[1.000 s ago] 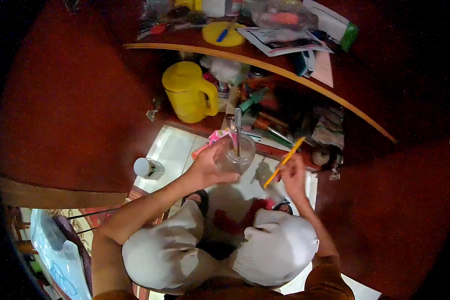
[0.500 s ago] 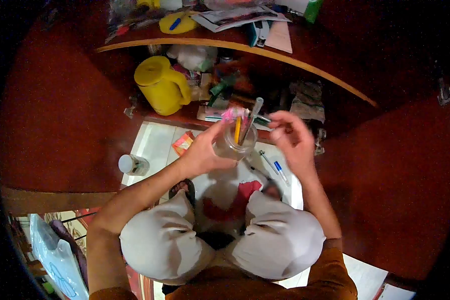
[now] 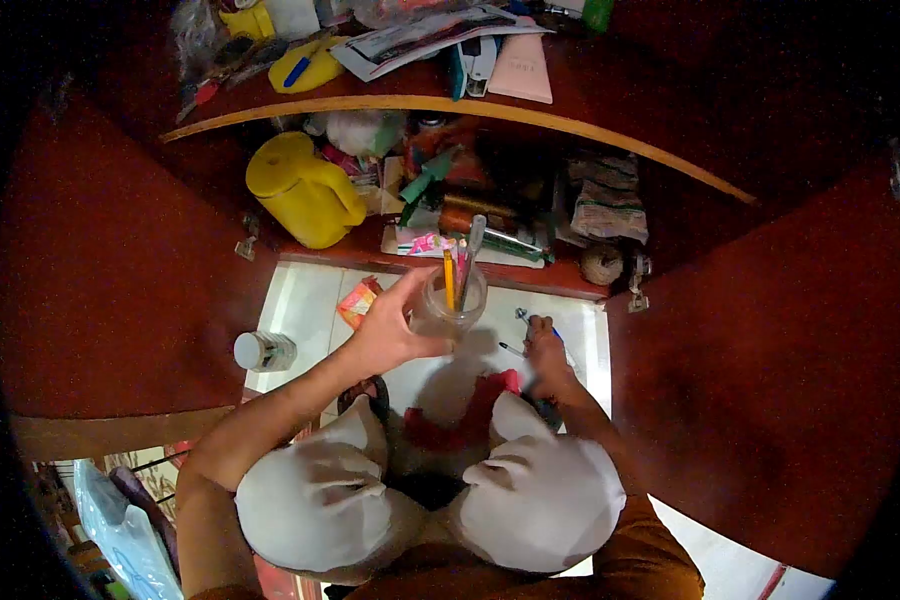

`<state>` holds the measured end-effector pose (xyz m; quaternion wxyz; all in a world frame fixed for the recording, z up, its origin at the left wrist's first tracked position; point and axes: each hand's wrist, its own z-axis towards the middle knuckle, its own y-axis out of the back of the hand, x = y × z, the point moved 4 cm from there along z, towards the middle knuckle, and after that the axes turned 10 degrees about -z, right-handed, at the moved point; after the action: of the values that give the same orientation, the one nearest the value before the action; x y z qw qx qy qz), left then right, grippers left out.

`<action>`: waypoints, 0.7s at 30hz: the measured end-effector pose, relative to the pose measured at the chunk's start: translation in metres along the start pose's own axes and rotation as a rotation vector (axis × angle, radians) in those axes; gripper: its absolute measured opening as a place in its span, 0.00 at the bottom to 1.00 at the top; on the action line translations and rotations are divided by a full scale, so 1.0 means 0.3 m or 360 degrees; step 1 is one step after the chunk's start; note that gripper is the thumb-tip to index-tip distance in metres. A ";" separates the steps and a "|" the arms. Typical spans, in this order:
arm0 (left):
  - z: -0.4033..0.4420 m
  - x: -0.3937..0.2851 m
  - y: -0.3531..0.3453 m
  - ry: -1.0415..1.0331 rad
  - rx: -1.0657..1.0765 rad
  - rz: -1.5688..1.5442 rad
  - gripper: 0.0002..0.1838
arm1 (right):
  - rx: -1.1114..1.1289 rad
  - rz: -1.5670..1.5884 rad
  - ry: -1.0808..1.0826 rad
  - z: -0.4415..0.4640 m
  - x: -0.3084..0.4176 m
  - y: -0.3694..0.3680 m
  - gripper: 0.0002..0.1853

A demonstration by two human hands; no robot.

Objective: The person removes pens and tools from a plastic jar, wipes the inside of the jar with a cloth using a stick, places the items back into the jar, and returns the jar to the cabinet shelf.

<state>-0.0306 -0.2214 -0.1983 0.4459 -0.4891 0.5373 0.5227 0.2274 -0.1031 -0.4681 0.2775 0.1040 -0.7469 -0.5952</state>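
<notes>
A clear jar (image 3: 457,308) is gripped in my left hand (image 3: 392,325), its mouth tilted up toward me. In the jar stand a yellow pencil (image 3: 449,278), a grey handled item (image 3: 475,240) and a few other thin things. My right hand (image 3: 547,358) is low over the white floor tiles, on top of some pens; its fingers point down and hide what they touch. A dark pen (image 3: 511,349) lies beside its fingertips. A red cloth (image 3: 450,425) is on the floor between my feet.
A yellow jug (image 3: 305,195) stands at the left inside the cabinet, with a twine roll (image 3: 602,265) at the right. A lidded jar (image 3: 265,351) and an orange packet (image 3: 358,303) are on the floor. A curved shelf edge (image 3: 450,105) spans above; cabinet doors flank both sides.
The yellow pencil went from my right hand into the jar. My right hand then moved down to the pens on the floor. My left hand still holds the jar.
</notes>
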 end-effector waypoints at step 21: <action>-0.009 0.075 0.001 -0.0107 0.0081 -0.0205 0.47 | 0.0012 0.1277 -0.0178 0.024 0.103 0.350 0.10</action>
<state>-0.0336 -0.2254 -0.2204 0.5087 -0.4934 0.5025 0.4952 0.2165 -0.0838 -0.3606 0.4464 -0.2272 -0.7443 -0.4417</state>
